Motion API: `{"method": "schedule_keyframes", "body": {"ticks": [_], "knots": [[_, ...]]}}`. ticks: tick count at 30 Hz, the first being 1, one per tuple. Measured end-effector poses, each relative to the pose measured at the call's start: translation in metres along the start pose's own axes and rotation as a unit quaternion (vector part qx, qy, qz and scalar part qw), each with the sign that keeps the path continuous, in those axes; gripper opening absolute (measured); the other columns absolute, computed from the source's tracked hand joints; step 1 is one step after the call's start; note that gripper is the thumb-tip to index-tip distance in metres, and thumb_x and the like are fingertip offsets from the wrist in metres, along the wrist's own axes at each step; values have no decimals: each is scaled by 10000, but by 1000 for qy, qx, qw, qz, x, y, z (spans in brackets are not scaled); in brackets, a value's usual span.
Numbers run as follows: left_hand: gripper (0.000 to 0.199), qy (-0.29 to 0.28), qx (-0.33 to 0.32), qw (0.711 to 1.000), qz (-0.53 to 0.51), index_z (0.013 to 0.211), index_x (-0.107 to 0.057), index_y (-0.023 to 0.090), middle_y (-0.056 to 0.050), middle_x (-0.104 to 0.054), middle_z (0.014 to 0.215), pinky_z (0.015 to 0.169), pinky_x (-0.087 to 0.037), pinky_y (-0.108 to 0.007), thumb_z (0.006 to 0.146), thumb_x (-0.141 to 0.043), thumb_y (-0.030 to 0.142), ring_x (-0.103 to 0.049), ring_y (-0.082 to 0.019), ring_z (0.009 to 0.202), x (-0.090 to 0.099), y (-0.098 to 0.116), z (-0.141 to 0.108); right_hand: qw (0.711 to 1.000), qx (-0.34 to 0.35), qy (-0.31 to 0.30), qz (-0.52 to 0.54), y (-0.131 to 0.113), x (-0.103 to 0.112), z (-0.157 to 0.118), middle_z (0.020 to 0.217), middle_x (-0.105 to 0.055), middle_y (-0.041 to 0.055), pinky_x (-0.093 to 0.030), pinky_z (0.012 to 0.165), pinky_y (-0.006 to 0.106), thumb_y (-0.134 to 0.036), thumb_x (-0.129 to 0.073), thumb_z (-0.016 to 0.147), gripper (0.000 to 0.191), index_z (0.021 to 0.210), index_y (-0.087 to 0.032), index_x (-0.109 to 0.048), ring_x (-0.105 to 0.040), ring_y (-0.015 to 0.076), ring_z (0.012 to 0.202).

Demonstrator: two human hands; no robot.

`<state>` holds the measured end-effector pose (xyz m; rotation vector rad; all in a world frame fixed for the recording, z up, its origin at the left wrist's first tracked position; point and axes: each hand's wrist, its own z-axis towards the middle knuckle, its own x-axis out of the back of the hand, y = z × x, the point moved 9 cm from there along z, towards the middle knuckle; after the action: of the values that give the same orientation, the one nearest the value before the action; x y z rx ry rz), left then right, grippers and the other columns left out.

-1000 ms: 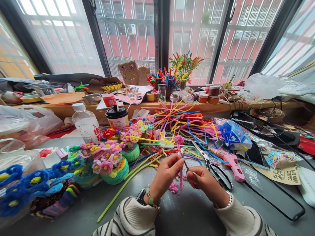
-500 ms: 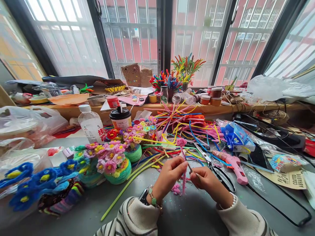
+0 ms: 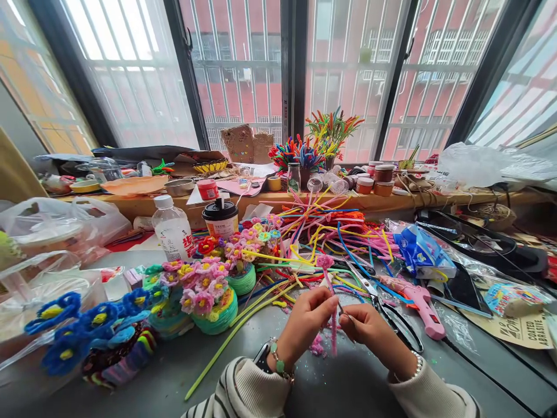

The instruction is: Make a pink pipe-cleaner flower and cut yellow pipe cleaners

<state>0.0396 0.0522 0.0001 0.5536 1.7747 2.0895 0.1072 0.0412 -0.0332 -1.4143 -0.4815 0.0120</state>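
Observation:
My left hand is pinched around the stem of a pink pipe-cleaner flower. The fuzzy head stands above the fingers and the stem hangs below them. Close on the right, my right hand is closed on a thin dark metal tool, whose tip points at the stem by the left fingertips. Fingers hide most of the tool, so its kind is unclear. Pink fuzzy bits lie on the grey table beneath the hands.
Large scissors and a pink glue gun with a black cord lie to the right. Pipe cleaners are heaped behind the hands. On the left stand pink flower pots, blue flowers, a bottle and a lidded cup.
The whole view has shifted slightly, so everything sits a little lower and mostly further right. Both hands keep their grips, with the tool still beside the pink stem.

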Motion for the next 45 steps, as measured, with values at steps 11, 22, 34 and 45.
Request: {"method": "schedule_keyframes", "body": {"ticks": [11,22,34,45], "knots": [[264,85,-14,994,-67,607,-375,164,58,-311,530,444,-217,-201,748,-444,377,-269,-57,474,16,-1,-1,999,-7,4,41,12,-3,7,421,-280,-55,-157,407,219,-645,-395,657,520,448,-170,-365,-225,57,400],[229,58,-12,998,-18,665,-458,146,27,-418,592,514,-303,-199,724,-481,366,-386,-78,548,10,-6,3,992,10,55,113,1,4,5,477,-321,-52,-190,425,205,-572,-490,651,448,573,-131,-500,-260,60,451],[263,168,-1,986,-22,633,-543,136,14,-484,615,603,-335,-214,684,-523,393,-429,-111,628,35,-1,-1,996,8,26,89,-4,-4,4,524,-389,-37,-296,473,201,-512,-533,649,379,559,-151,-458,-351,83,504],[259,181,-11,983,-24,625,-597,134,-25,-538,702,686,-352,-253,682,-528,377,-471,-147,719,37,3,-3,994,-18,27,101,-3,-2,2,515,-349,-51,-249,455,200,-479,-528,672,347,592,-145,-477,-287,65,481]]}}
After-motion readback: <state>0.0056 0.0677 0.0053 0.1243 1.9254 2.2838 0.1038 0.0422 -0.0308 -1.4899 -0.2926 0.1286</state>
